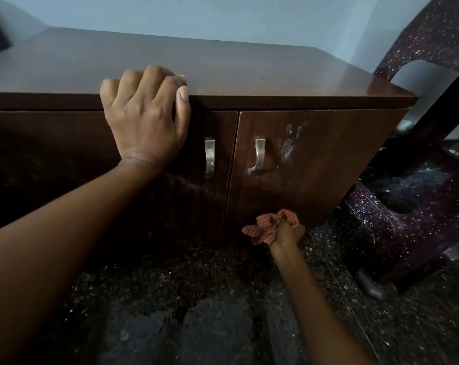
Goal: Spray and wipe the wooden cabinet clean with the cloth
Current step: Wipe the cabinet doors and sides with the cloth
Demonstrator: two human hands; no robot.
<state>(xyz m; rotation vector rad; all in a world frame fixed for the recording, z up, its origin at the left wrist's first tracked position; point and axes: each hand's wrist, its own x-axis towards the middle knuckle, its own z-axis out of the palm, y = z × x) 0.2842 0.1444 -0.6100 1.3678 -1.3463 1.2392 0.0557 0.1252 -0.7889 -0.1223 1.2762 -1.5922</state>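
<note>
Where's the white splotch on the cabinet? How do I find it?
Find the brown cabinet, then its right door. Just right of that door's metal handle, above the cloth, is a splotch: pale and speckled, while the wood around it is dark.

Dark brown cabinet (315, 164), orange checked cloth (260, 230), purple white-speckled chair (407, 227).

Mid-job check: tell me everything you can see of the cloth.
The cloth looks like thin fabric in a small orange-and-white check, crumpled into a loose bunch, with folds sticking out to the left and above. The right hand holds it in a closed grip, low at the bottom of the right door of the cabinet. Whether it touches the wood cannot be told.
</note>
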